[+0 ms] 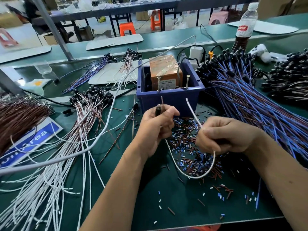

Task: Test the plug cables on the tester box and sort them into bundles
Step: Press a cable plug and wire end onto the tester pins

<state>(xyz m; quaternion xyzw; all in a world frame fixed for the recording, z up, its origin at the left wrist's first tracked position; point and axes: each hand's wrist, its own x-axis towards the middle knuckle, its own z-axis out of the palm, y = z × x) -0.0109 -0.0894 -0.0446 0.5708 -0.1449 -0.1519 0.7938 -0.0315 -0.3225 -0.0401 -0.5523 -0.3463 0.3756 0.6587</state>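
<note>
Hands hover just in front of the blue bin (170,99): your left hand (156,125) grips the black plug (158,109) of one cable with its brown wire end poking up, while your right hand (221,135) pinches the white wire (193,112) of the same cable, its bare tip raised. You hold both ends up, I judge, so they can touch the two screws (173,84) standing at the front of the orange tester box (164,72) inside the bin. Untested blue cables (241,97) lie heaped to your right, white and brown bundles (90,105) to your left. Clipped bits of insulation (191,147) litter the desk (166,197) beneath your hands, too many to count.
</note>
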